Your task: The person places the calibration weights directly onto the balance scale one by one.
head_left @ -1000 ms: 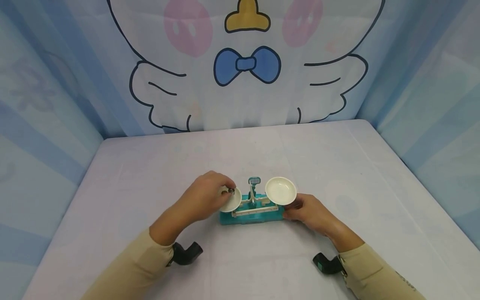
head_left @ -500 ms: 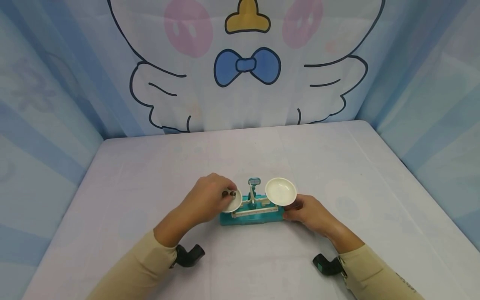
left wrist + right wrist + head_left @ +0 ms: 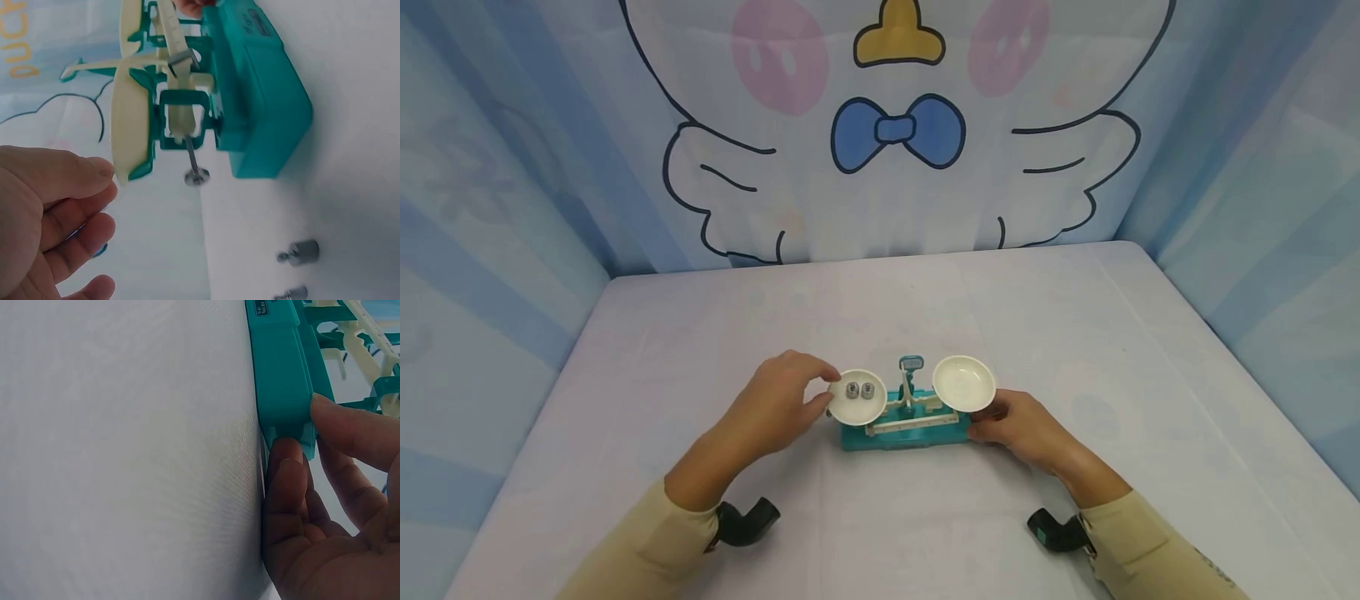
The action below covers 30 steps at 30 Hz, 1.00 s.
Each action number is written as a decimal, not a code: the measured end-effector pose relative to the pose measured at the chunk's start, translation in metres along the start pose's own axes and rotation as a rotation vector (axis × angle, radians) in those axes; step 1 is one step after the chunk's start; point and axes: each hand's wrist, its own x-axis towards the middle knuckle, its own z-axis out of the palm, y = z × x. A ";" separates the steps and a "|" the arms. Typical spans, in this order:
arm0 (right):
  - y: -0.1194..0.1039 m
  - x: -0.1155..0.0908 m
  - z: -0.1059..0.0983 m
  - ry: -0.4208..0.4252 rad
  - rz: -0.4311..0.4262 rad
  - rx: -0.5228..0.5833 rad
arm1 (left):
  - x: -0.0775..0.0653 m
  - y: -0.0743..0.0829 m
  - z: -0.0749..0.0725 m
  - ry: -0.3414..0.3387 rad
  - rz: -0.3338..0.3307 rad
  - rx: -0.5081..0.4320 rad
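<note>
A teal balance scale (image 3: 906, 435) with cream pans stands at the middle of the table. Two small silver weights (image 3: 860, 390) sit side by side in its left pan (image 3: 856, 414); the right pan (image 3: 964, 383) holds nothing. My left hand (image 3: 775, 408) is at the left pan's outer rim, thumb and forefinger parted, with nothing held. In the left wrist view its fingertips are by the pan's edge, and the pan's inside is hidden. My right hand (image 3: 1030, 429) grips the right end of the base (image 3: 284, 381), thumb on one face and curled fingers against the end.
Left of the base, in the left wrist view, a metal weight (image 3: 304, 252) and part of a smaller one (image 3: 294, 294) stand on the white table (image 3: 925, 525). Printed fabric walls (image 3: 895, 208) rise at the back and sides.
My left hand has let go of a weight in the left pan and drawn back to the left, so both weights now show. The right hand stays on the base.
</note>
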 end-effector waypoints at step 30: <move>0.001 0.001 -0.001 -0.006 -0.008 0.018 | -0.026 -0.040 0.009 -0.058 -0.188 -0.035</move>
